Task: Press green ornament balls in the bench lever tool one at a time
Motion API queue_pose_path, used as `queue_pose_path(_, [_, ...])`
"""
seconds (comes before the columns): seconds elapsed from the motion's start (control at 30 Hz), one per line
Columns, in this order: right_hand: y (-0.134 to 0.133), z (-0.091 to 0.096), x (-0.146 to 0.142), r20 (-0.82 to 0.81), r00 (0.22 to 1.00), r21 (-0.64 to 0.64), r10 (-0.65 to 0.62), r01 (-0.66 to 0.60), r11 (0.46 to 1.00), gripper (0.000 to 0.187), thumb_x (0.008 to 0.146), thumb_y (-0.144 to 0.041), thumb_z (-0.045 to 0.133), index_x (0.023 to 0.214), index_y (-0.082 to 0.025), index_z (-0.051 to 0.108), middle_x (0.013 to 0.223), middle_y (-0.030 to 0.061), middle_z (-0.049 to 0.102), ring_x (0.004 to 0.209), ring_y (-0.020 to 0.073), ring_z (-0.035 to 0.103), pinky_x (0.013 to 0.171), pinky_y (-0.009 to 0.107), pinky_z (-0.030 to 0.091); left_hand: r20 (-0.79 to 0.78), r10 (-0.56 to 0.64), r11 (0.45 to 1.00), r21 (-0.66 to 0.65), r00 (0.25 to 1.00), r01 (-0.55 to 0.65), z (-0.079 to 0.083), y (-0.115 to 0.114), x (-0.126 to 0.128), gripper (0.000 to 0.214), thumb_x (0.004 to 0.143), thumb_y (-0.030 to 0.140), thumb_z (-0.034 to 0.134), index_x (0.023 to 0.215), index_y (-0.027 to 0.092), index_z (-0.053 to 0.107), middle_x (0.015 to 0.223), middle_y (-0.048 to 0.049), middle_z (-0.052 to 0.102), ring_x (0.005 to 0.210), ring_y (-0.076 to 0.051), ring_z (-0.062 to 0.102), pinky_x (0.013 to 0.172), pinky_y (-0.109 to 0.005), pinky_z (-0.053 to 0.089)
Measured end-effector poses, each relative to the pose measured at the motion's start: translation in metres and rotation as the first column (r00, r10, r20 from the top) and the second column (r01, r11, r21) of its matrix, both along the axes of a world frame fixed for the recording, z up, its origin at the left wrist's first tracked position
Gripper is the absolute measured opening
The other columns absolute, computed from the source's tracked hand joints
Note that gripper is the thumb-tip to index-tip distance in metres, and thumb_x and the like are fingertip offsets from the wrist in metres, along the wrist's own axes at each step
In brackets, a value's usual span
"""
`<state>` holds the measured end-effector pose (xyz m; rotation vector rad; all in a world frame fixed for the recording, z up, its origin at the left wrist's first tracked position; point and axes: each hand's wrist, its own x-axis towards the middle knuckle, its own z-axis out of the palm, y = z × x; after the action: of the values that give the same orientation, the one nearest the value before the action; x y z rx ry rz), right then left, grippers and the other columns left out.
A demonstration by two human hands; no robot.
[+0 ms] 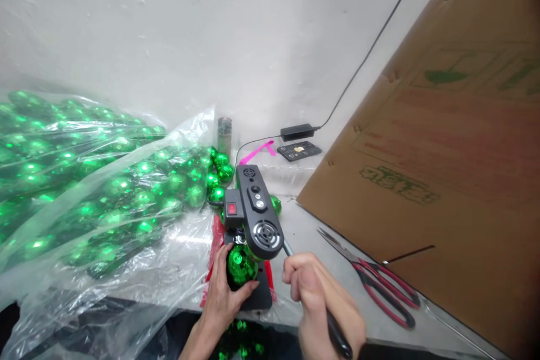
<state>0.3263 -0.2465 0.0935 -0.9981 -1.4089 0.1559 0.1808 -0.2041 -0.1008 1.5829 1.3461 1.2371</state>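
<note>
Below the near edge of the tabletop (306, 219), more shiny green balls (241, 343) show between the forearms. Just above that edge, the right hand (323, 301) has its fingers wrapped tightly around a black handle (338, 337), whose grey rod runs up to the side of a dark machine (259, 208). Beside it, the left hand (222, 292) grips a green ball (241, 264) — thumb on the near side, fingers curled along the left — over the machine's black base plate (258, 297); whether the ball touches the plate cannot be told. Red plastic (216, 256) shows around the base.

To the right lie scissors (371, 284) with red-and-black handles, blades pointing away from the person. To the left, a large clear bag (185, 270) full of green balls spreads over the tabletop.

Farther off, loose green balls (221, 166) cluster behind the machine, near a small cylinder (225, 132). A pink strip (255, 153), a dark phone (299, 150) and a black adapter (297, 132) lie beyond — the adapter just behind the phone. A big cardboard box (422, 152) leans in at the right, against a pale backdrop (169, 22).
</note>
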Motion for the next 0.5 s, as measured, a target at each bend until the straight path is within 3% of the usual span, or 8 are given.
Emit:
queue_pose_path(0.13, [-0.001,-0.001,0.000,0.001,1.000,-0.009,0.013,-0.013,1.000,0.037,0.110,-0.006,0.044,0.078,-0.021,0.055,0.071,-0.0004,0.059,0.061,0.0105,0.058,0.055,0.024,0.043,0.014,-0.037,0.999,-0.014,0.999,0.038,0.001,-0.005,-0.005,0.079,0.075,0.041,0.089,0.145,0.019,0.060,0.152,-0.0228,0.066,0.147,-0.047,0.061,0.123,-0.069,0.048])
queue_pose_path(0.3, [-0.001,0.000,-0.001,-0.013,1.000,-0.020,-0.005,0.005,1.000,0.038,0.110,-0.007,0.044,0.077,-0.021,0.055,0.071,-0.0003,0.058,0.059,0.0105,0.057,0.054,0.025,0.042,0.108,-0.024,0.992,-0.121,0.994,0.037,0.004,-0.013,-0.013,0.078,0.076,0.046,0.089,0.145,0.021,0.061,0.155,-0.0215,0.065,0.148,-0.047,0.060,0.125,-0.069,0.045])
queue_pose_path(0.4, [-0.001,0.000,-0.001,-0.006,1.000,-0.009,0.007,-0.007,1.000,0.037,0.110,-0.006,0.044,0.077,-0.021,0.055,0.071,-0.0006,0.059,0.059,0.0106,0.058,0.054,0.024,0.042,0.245,0.004,0.978,-0.204,0.969,0.048,0.002,-0.018,-0.019,0.080,0.079,0.052,0.088,0.148,0.023,0.059,0.157,-0.0188,0.064,0.149,-0.043,0.060,0.126,-0.061,0.048])
queue_pose_path(0.5, [0.000,0.000,0.000,-0.009,1.000,0.001,0.006,-0.006,1.000,0.037,0.109,-0.005,0.043,0.078,-0.021,0.054,0.070,-0.0013,0.058,0.059,0.0103,0.059,0.054,0.024,0.043,0.441,0.068,0.962,-0.268,0.895,0.059,-0.001,-0.019,-0.028,0.081,0.087,0.063,0.081,0.152,0.022,0.055,0.156,-0.0175,0.065,0.148,-0.039,0.061,0.122,-0.050,0.053])
